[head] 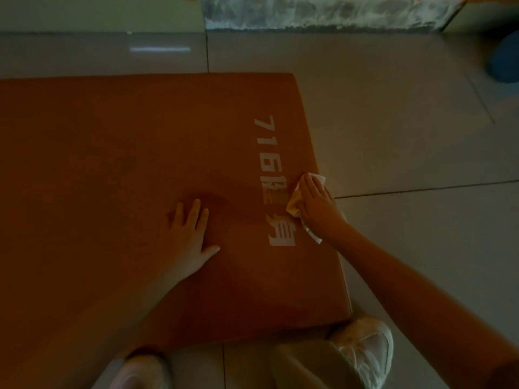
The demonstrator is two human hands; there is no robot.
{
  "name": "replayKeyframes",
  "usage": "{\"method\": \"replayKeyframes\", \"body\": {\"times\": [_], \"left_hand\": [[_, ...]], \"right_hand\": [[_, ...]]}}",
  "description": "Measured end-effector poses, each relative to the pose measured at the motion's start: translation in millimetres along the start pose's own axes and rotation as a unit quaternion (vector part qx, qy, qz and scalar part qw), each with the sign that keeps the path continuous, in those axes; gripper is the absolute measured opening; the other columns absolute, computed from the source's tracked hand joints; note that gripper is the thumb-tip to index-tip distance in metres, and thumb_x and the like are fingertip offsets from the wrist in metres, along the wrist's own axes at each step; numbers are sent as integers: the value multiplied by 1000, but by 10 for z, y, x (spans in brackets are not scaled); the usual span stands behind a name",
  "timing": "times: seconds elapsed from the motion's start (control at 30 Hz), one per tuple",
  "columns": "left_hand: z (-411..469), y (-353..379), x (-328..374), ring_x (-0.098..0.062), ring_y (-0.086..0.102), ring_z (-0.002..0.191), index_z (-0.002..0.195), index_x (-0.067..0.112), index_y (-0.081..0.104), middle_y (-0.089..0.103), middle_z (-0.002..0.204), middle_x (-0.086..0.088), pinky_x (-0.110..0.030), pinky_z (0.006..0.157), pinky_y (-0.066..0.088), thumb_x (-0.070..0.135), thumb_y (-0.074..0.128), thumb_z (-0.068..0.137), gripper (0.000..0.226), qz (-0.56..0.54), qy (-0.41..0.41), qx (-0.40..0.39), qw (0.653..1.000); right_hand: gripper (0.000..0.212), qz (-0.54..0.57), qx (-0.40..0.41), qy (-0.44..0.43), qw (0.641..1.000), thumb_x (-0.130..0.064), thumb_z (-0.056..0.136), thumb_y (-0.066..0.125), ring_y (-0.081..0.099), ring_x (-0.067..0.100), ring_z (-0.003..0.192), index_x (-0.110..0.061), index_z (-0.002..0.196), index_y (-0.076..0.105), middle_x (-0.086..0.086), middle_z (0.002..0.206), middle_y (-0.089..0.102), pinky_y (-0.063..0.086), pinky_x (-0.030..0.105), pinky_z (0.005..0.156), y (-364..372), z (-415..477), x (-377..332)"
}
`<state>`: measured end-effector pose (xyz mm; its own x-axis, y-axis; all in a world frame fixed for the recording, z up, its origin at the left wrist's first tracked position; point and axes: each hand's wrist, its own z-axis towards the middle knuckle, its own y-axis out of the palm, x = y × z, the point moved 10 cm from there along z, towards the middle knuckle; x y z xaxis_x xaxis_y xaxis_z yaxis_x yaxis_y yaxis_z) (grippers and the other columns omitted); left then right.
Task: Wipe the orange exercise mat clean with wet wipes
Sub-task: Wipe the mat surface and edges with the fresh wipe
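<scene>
Grey tiled floor (407,122) fills our view, and the orange mat (112,164) lies flat on it, stretching from centre out to 9 o'clock. We are mid-wipe at its 3 o'clock edge, beside the white lettering (269,153). Our left hand (186,237) lies flat at centre, fingers spread, bracing. Our right hand (318,203), fingers straight, presses the wet wipe (293,204) down. Next, we judge, the wipe needs steady pressure while sweeping towards 9 o'clock.
</scene>
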<state>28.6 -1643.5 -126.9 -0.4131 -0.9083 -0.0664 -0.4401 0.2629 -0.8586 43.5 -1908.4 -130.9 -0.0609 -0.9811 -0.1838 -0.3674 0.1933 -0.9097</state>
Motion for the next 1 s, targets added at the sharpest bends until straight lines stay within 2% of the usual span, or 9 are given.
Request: {"method": "replayKeyframes", "body": {"times": [0.2, 0.33, 0.4, 0.5, 0.7, 0.83, 0.9, 0.97, 1.0], "left_hand": [[15, -26, 1, -38, -3, 147, 154, 16, -2, -15, 160, -9, -53, 118, 13, 68, 35, 91, 90, 2, -8, -4, 1000], [4, -59, 8, -39, 0, 147, 155, 15, 1, -12, 161, -10, -52, 118, 15, 65, 42, 90, 91, -9, -18, -16, 1000], [-7, -75, -2, -39, -1, 147, 155, 15, 0, -12, 161, -9, -52, 119, 14, 65, 43, 90, 92, -20, -17, -19, 999], [6, -75, -21, -39, -4, 147, 155, 16, -2, -16, 160, -9, -53, 119, 13, 64, 43, 91, 92, -36, -16, -25, 999], [7, -50, -17, -40, -4, 146, 155, 17, -4, -19, 160, -8, -54, 117, 17, 65, 45, 90, 94, -61, -5, -43, 997], [-43, -47, -10, -38, -7, 147, 154, 18, -5, -20, 159, -7, -55, 118, 11, 75, 31, 88, 94, -55, -8, 1, 998], [-41, -32, -16, -38, -7, 147, 155, 18, -3, -18, 160, -8, -56, 118, 8, 78, 23, 85, 96, -61, -21, 23, 998], [-47, -24, -5, -42, 8, 146, 154, 15, 15, 0, 161, -12, -61, 114, 19, 82, 13, 82, 99, -61, -24, 19, 998], [-37, 1, -17, -44, 23, 141, 150, 13, 31, 16, 159, -14, -64, 108, 29, 82, 10, 82, 100, -51, -27, 14, 998]], "right_hand": [[70, -54, -28, 0, 998, -27, 101, 41, -7, 25, 148, -5, 152, -1, 10, 161, -7, 9, 40, 120, -55, 134, -69], [75, -121, -89, -6, 989, -28, 95, 52, -6, 33, 147, -4, 152, 11, 17, 160, -6, 13, 46, 118, 75, 97, -145], [79, -126, -109, -16, 986, -29, 95, 51, -8, 34, 147, -3, 153, 4, 17, 160, -7, 10, 49, 119, 118, -52, -268], [82, -83, -137, -29, 987, -29, 98, 49, -11, 29, 147, -2, 151, -8, 12, 160, -13, 6, 41, 118, 151, -401, -477], [76, -129, -169, -79, 974, -42, 101, 36, -10, 22, 148, -6, 152, -7, 9, 160, -12, 3, 36, 118, 297, -708, -576], [87, -175, -150, -135, 964, -61, 84, 3, -3, 28, 148, -5, 151, -3, 12, 160, -5, 13, 46, 119, 366, -612, -498], [86, -174, -109, -161, 965, -58, 83, 3, 12, 30, 147, -4, 150, 9, 13, 159, 8, 25, 49, 115, 334, -458, -486], [78, -142, -61, -162, 975, -52, 89, 9, 24, 28, 143, -4, 148, 23, 12, 156, 19, 32, 47, 111, 232, -316, -511], [76, -134, -41, -162, 977, -51, 90, 8, 21, 25, 143, -5, 148, 24, 9, 155, 17, 29, 44, 111, 207, -251, -520]]}}
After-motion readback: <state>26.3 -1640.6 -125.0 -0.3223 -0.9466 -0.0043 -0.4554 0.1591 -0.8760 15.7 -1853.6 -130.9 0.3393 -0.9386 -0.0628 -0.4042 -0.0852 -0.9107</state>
